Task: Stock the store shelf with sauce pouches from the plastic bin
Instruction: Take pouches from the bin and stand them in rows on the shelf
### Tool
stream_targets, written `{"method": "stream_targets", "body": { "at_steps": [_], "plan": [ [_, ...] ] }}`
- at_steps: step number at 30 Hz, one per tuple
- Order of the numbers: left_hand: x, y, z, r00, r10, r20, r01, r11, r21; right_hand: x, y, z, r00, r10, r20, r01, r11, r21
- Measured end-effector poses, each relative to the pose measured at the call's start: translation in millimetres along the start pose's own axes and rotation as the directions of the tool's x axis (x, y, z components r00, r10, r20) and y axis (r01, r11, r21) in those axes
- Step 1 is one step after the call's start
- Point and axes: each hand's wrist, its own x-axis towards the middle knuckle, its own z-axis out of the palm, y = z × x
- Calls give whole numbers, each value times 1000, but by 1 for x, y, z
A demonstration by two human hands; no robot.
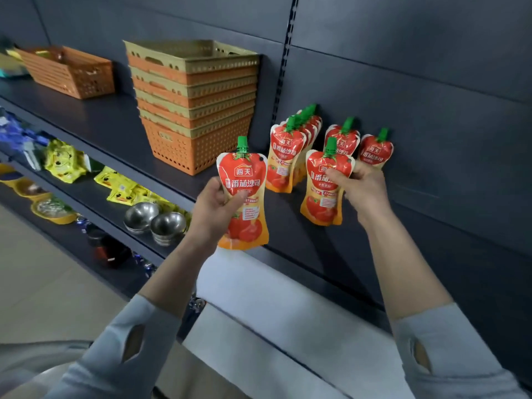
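Nearest to me, at the centre of the frame, my left hand (214, 208) grips one sauce pouch (243, 194) at its narrow waist, fingers curled round it, and the pouch is upright in the air before the shelf (288, 214). A little further, right of centre, my right hand (364, 188) pinches a second pouch (326, 188) near its top; its base seems to rest on the shelf. Behind it, more pouches (283, 162) stand in rows. I judge them soft, light and glossy, so somewhat slippery. The waist is the best place to hold.
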Motion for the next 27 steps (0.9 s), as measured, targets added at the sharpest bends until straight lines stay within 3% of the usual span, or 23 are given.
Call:
{"method": "stream_targets", "body": {
  "at_steps": [6, 14, 27],
  "plan": [
    [28, 4, 30, 999, 13, 33, -13, 1000, -6, 64, 25, -14, 991, 112, -72, -112, 994, 9],
    [45, -4, 45, 999, -2, 32, 2, 1000, 19, 115, 45, 0, 990, 81, -119, -80, 997, 7],
    [49, -11, 64, 999, 14, 41, -17, 997, 74, 142, 55, 4, 975, -86, -206, 10, 939, -344]
  ]
}}
